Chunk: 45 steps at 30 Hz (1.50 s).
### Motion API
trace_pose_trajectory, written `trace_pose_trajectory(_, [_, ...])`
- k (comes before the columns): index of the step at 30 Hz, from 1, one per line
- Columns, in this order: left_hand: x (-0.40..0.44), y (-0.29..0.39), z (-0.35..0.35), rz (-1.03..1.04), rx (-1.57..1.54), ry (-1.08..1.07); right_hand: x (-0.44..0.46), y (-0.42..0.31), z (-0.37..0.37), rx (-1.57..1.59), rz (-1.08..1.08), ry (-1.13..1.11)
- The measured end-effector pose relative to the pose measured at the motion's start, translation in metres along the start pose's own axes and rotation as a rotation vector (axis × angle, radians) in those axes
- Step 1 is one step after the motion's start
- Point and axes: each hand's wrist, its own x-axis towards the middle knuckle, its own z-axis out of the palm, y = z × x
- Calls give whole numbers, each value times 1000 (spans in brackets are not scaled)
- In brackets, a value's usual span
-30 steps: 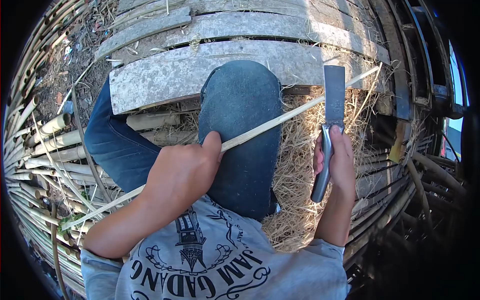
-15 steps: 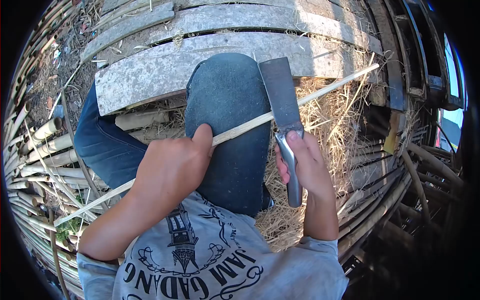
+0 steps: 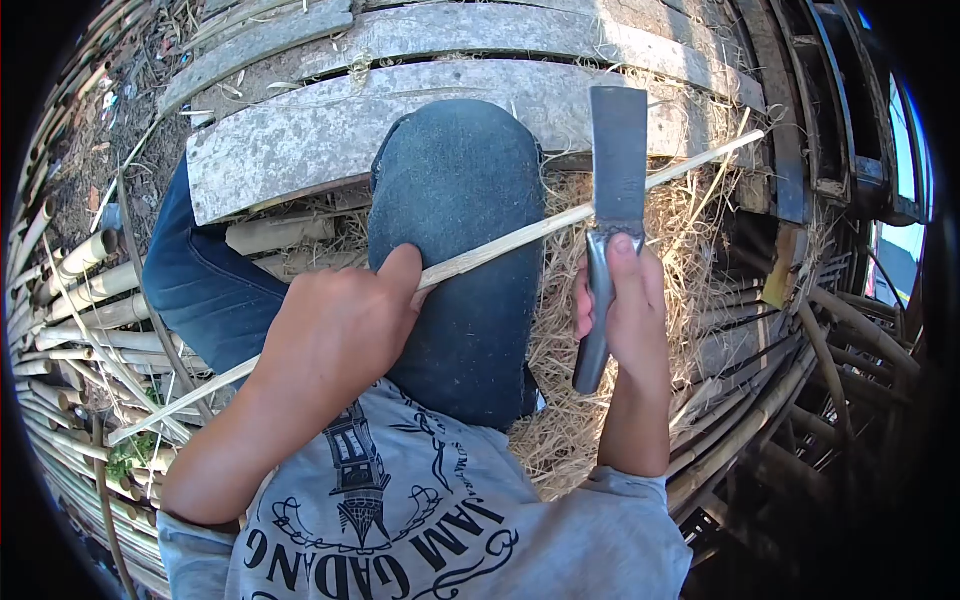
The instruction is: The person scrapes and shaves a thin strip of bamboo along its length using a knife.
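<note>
- Fingers of the left hand (image 3: 345, 325), the person's own, are clenched around a long, thin, pale strip of bamboo or wood (image 3: 500, 248), palm turned down, with the thumb lying towards the knee.
- Fingers of the right hand (image 3: 635, 310) are wrapped around the curved, tubular, grey metal handle (image 3: 597, 345) of a knife, the thumb pressed near the base of its broad, dark, rectangular steel blade (image 3: 619, 150).
- The strip's long axis runs on a slant. Its near end lies low on the left, beyond the left forearm; it passes under that forearm and hand, comes out beside the left thumb, and rises to its far end at the upper right.
- From the left fingers, then, the strip's free length reaches forward and to the right. From the right fingers, it lies just ahead, beyond the thumb.
- The blade points away from the body and crosses over the strip, hiding a short piece of it. Whether the edge touches it cannot be told. The right hand is nearer this crossing and nearer the far end.
- Under the strip's middle is a bent knee in faded blue denim (image 3: 460, 195).
- Beside the knee, on the right, lies a heap of straw-coloured, curled shavings (image 3: 560, 360).
- Farther ahead are weathered, grey-white wooden planks (image 3: 290, 155), laid crosswise; off to the left lie round, pale bamboo poles (image 3: 120, 312).
</note>
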Motion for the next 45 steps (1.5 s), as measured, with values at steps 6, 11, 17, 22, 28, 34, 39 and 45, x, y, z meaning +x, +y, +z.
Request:
trace_pose_trajectory(6, [-2,-4,-2,4,5,35,10,6,-27,14,10,253])
trace_pose_trajectory(11, [-1,1,-3,13,47,5,3,22,-26,25,4,279])
trace_pose_trajectory(17, [0,1,-1,26,88,43,4,30,-29,179,34,201])
trace_pose_trajectory(22, [0,3,-2,11,73,16,3,34,-22,305,52,211])
trace_pose_trajectory(28, [0,4,-2,-34,16,-17,1,38,-11,366,27,221])
trace_pose_trajectory(34, [-1,4,-3,-29,7,-2,-10,40,2,400,53,199])
trace_pose_trajectory(39, [-2,3,-2,-18,14,2,-17,41,4,427,51,177])
trace_pose_trajectory(45, [-1,2,-4,-6,40,19,-17,46,1,442,41,148])
